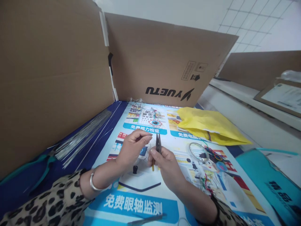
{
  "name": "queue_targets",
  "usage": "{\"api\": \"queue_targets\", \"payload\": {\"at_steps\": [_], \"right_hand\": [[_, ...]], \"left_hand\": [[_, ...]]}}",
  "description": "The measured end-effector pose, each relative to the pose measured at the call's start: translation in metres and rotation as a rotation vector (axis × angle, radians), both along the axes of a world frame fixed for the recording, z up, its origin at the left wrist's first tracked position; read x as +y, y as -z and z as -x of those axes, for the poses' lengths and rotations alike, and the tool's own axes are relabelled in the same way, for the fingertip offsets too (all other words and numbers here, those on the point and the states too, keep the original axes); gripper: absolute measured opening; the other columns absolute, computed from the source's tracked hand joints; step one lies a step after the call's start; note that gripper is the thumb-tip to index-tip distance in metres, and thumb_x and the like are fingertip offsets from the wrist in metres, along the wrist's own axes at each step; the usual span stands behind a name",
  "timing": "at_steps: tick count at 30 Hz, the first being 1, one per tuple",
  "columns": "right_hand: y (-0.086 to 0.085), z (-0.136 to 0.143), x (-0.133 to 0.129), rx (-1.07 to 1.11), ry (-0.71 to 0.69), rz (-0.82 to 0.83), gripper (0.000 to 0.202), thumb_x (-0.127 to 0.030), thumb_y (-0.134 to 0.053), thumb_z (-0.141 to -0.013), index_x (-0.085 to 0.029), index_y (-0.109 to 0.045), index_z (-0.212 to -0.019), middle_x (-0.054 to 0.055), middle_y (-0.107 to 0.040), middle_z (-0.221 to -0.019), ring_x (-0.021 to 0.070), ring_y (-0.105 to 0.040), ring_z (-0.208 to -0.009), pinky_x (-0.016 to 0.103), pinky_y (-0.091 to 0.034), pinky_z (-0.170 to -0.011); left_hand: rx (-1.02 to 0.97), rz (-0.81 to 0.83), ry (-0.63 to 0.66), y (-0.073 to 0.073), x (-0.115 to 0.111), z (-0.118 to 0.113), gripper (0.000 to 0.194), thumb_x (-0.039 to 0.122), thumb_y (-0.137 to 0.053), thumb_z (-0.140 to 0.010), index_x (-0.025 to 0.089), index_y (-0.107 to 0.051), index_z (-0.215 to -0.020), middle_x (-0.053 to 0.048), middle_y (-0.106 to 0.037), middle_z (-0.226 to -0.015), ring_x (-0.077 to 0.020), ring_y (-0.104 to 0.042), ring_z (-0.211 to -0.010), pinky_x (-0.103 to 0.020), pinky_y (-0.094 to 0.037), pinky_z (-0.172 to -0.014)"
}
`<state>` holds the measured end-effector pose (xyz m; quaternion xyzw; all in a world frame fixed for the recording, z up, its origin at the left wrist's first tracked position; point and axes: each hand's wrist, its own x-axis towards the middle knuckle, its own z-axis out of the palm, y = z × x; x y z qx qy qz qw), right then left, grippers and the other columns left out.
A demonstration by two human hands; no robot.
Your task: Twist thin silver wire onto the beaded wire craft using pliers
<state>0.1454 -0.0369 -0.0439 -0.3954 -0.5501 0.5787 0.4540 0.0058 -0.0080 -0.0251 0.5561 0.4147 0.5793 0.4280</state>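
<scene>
My right hand is closed around a pair of needle-nose pliers, whose dark jaws point up and stand slightly apart. Just to the left, my left hand makes a pinch with thumb and forefinger near the plier tips. What it pinches is too fine to make out; a faint thin loop shows between the two hands. Below them lies a printed poster sheet that covers the table. A dark slim tool rests at the front edge of the view.
Tall cardboard panels wall off the back and left. A bundle of thin metal wires lies on the left beside teal-handled cutters. On the right are a wire coil, colourful cords, a yellow bag and a teal bag.
</scene>
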Motion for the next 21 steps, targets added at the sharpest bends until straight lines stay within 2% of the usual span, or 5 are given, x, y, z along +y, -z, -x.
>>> {"api": "queue_targets", "payload": {"at_steps": [5, 9, 13, 16, 21], "right_hand": [[-0.001, -0.002, 0.001, -0.013, 0.064, -0.045, 0.023, -0.038, -0.054, -0.082, -0.017, -0.052, -0.072, -0.002, -0.054, -0.058, 0.0111, -0.047, -0.057, 0.025, -0.037, -0.057], [0.0, -0.006, 0.006, -0.024, 0.115, -0.051, 0.02, -0.036, -0.055, -0.081, -0.017, -0.053, -0.074, -0.003, -0.053, -0.058, 0.0108, -0.047, -0.057, 0.025, -0.036, -0.058], [-0.002, -0.012, 0.011, -0.102, 0.173, -0.112, 0.017, -0.034, -0.056, -0.079, -0.018, -0.054, -0.075, -0.003, -0.052, -0.06, 0.0108, -0.046, -0.06, 0.024, -0.036, -0.06], [-0.006, -0.016, 0.013, -0.167, 0.194, -0.182, 0.016, -0.033, -0.055, -0.079, -0.018, -0.054, -0.074, -0.004, -0.05, -0.062, 0.0104, -0.045, -0.061, 0.023, -0.036, -0.06], [-0.012, -0.018, 0.012, -0.256, 0.19, -0.204, 0.017, -0.034, -0.052, -0.081, -0.018, -0.054, -0.076, -0.003, -0.05, -0.064, 0.0107, -0.045, -0.061, 0.024, -0.036, -0.059]], "left_hand": [[0.004, 0.036, 0.089, 0.007, -0.006, -0.005, 0.004, 0.024, -0.063, -0.077, 0.02, -0.065, -0.077, 0.001, -0.061, -0.079, -0.0107, -0.056, -0.076, -0.021, -0.043, -0.071], [-0.018, 0.061, 0.164, 0.006, -0.004, -0.005, 0.004, 0.023, -0.063, -0.077, 0.019, -0.064, -0.077, 0.002, -0.062, -0.077, -0.0098, -0.056, -0.074, -0.02, -0.043, -0.069], [0.18, 0.068, 0.224, 0.001, 0.001, 0.0, 0.007, 0.023, -0.061, -0.077, 0.019, -0.064, -0.073, 0.001, -0.062, -0.073, -0.0109, -0.056, -0.072, -0.022, -0.043, -0.067], [0.407, -0.025, 0.243, -0.003, 0.003, 0.003, 0.011, 0.022, -0.058, -0.08, 0.019, -0.066, -0.074, 0.0, -0.064, -0.074, -0.012, -0.057, -0.071, -0.024, -0.043, -0.066], [0.712, -0.354, 0.18, -0.005, 0.002, 0.006, 0.018, 0.009, -0.051, -0.079, 0.018, -0.066, -0.081, -0.001, -0.066, -0.077, -0.0119, -0.058, -0.073, -0.023, -0.043, -0.067]]}}
